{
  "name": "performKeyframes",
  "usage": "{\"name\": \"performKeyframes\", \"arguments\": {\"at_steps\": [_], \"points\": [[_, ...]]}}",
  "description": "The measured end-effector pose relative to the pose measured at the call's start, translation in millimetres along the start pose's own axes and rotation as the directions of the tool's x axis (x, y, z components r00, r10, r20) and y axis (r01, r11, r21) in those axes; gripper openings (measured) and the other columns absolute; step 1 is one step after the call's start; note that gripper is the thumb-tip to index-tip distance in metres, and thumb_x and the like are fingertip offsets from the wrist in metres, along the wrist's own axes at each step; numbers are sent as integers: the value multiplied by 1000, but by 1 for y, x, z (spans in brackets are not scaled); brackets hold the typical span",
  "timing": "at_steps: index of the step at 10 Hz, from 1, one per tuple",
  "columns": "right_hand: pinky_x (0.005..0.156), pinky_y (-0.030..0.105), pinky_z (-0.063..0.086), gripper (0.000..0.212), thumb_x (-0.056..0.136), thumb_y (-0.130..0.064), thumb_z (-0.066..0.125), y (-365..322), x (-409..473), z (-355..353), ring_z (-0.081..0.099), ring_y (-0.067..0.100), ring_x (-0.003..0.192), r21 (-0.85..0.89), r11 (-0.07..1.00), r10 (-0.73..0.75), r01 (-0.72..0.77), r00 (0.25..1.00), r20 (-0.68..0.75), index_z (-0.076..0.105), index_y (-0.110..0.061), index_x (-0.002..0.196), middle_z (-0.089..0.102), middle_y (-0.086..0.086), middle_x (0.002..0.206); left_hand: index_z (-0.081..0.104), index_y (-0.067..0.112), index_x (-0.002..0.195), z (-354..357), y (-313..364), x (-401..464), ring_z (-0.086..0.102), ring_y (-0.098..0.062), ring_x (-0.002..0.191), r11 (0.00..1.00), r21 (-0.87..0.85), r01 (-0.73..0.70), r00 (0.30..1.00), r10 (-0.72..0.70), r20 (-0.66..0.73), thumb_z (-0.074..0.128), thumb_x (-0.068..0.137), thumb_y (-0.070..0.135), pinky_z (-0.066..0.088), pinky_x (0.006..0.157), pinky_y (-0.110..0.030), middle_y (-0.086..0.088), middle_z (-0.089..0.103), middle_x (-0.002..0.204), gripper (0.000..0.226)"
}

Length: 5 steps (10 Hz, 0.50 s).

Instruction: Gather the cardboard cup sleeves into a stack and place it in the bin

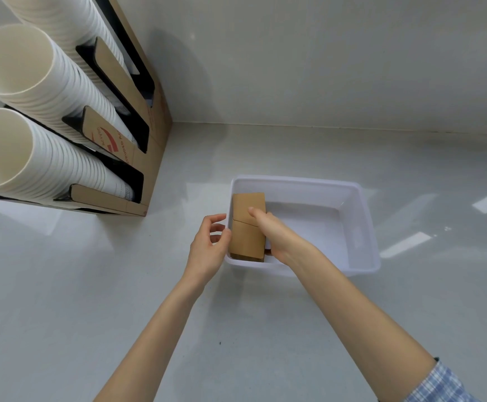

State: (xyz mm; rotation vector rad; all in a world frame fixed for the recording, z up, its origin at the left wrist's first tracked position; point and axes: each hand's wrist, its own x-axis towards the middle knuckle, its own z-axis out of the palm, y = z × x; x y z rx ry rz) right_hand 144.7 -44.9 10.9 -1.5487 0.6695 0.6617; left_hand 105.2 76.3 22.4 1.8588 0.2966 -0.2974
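Observation:
A stack of brown cardboard cup sleeves (246, 227) stands on edge inside the white plastic bin (361, 224), against the bin's left wall. My right hand (277, 236) reaches into the bin and is closed on the stack's right side, with fingers over its top. Just outside the bin's left wall is my left hand (209, 245), fingers apart, fingertips close to the stack's left face; whether they touch it I cannot tell. The lower part of the stack is hidden behind the bin's near wall.
A cardboard cup dispenser (149, 146) with three tilted stacks of white paper cups (42, 88) stands at the left against the wall. The grey counter (91, 285) runs to the wall behind. The bin's right portion holds nothing.

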Motion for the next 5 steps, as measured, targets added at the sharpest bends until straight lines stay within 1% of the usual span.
{"name": "performKeyframes", "arguments": {"at_steps": [1, 2, 3, 4, 5], "points": [[89, 39, 45, 56, 90, -47, 40, 0, -5, -5, 48, 27, 119, 10, 1000, -28, 28, 999, 26, 30, -21, 137, 44, 9, 137, 42, 19, 124, 0, -1, 1, 52, -20, 96, 1000, 6, 0, 1000, -1, 6, 44, 92, 23, 44, 76, -30, -1, 49, 110, 32], [91, 38, 42, 53, 92, -45, 37, -1, -12, -9, 46, 26, 122, -34, 998, -52, 53, 998, 46, 29, -20, 138, 43, 7, 139, 42, 19, 124, -2, 0, 2, 51, -19, 96, 1000, 25, 6, 1000, -6, 10, 44, 92, 23, 44, 78, -31, 0, 49, 109, 32], [100, 38, 34, 50, 94, -41, 34, 4, -15, -19, 38, 24, 130, -132, 986, -95, 106, 992, 82, 28, -22, 140, 39, 3, 144, 41, 16, 125, -3, 3, 5, 48, -15, 97, 998, 69, -12, 1000, 11, 18, 45, 91, 21, 42, 80, -29, -1, 49, 113, 34], [106, 41, 31, 50, 94, -39, 35, 5, -19, -25, 36, 23, 133, -150, 981, -103, 119, 989, 107, 29, -21, 141, 38, 2, 146, 39, 14, 128, -3, 7, 6, 47, -14, 103, 990, 135, -50, 998, 46, 31, 46, 90, 18, 40, 83, -27, -3, 49, 123, 39], [109, 38, 28, 56, 93, -38, 39, 5, -28, -33, 33, 22, 136, -263, 955, -129, 139, 990, 53, 24, -19, 143, 33, 3, 150, 31, 14, 136, -4, 14, 5, 43, -19, 122, 958, 268, -98, 995, 90, 45, 46, 90, 19, 38, 94, -30, -7, 41, 139, 49]]}}
